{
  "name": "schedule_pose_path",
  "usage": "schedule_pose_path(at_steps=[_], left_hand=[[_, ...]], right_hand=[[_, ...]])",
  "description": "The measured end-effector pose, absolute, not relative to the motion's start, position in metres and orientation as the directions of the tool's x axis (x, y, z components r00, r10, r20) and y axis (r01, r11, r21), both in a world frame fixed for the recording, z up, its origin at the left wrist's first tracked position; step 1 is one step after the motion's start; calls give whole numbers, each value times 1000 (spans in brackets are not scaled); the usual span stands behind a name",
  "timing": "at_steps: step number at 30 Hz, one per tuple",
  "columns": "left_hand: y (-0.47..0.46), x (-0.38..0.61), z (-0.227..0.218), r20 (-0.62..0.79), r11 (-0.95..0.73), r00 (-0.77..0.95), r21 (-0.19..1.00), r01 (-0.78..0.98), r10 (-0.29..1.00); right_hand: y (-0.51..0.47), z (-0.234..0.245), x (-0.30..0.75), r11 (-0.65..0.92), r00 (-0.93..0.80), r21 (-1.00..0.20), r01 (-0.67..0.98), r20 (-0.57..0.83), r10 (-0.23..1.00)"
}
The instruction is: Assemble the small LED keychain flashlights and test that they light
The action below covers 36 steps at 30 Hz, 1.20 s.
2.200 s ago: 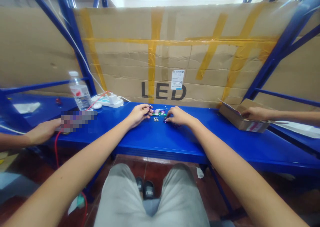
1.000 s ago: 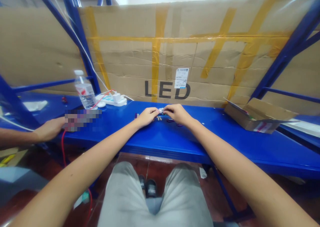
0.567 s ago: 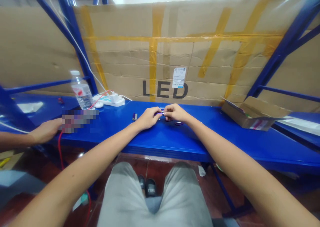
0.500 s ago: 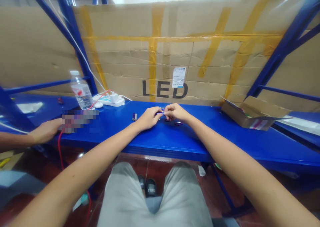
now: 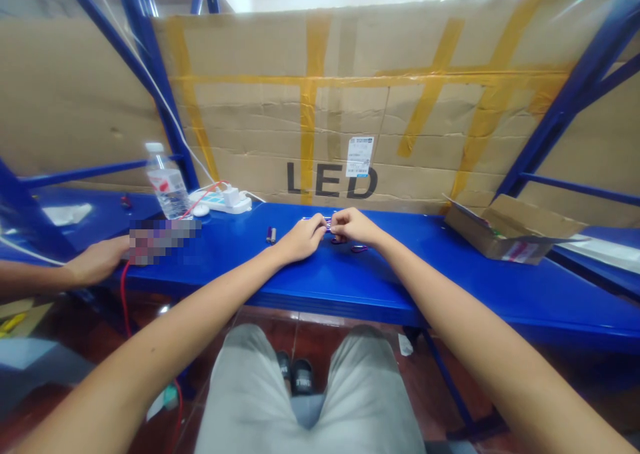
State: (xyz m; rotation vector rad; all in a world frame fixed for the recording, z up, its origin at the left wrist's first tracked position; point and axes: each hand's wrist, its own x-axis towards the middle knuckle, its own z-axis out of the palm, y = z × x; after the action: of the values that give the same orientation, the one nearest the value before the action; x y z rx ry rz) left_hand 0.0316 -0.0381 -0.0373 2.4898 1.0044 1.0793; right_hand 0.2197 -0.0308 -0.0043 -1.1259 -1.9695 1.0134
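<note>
My left hand (image 5: pixel 301 237) and my right hand (image 5: pixel 351 225) meet at the middle of the blue shelf (image 5: pixel 310 277), fingers pinched together on a tiny purple piece (image 5: pixel 328 225) between them. I cannot make out what that piece is. A small purple ring (image 5: pixel 359 249) lies on the shelf just under my right wrist. A little two-tone cylinder (image 5: pixel 271 235) lies to the left of my left hand.
A water bottle (image 5: pixel 167 183) and a white power strip (image 5: pixel 222 200) stand at the back left. Another person's hand (image 5: pixel 100 258) rests at the left on a blurred object. An open cardboard box (image 5: pixel 510 228) sits at the right. A taped "LED" carton (image 5: pixel 350 101) walls the back.
My hands have come together from either side of a small cluster of parts and pinch one piece between them. The other person's hand has left the cardboard box at the right.
</note>
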Motion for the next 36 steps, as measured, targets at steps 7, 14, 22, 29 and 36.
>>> schedule_pose_path(at_steps=[7, 14, 22, 29, 36], left_hand=[[-37, 31, -38, 592, -772, 497, 449, 451, 635], [-38, 33, -38, 619, -799, 510, 409, 440, 598], [-33, 27, -44, 593, -718, 407, 603, 347, 695], [-26, 26, -48, 559, -671, 394, 697, 253, 730], [-17, 26, -52, 473, -570, 387, 801, 184, 791]], right_hand=[[-33, -6, 215, 294, -385, -869, 398, 133, 913], [-35, -3, 215, 139, -345, -924, 357, 7, 939], [-34, 1, 224, 282, -465, -885, 369, 87, 881], [-34, 1, 224, 331, -502, -862, 384, 106, 859], [-32, 0, 225, 322, -492, -856, 404, 94, 865]])
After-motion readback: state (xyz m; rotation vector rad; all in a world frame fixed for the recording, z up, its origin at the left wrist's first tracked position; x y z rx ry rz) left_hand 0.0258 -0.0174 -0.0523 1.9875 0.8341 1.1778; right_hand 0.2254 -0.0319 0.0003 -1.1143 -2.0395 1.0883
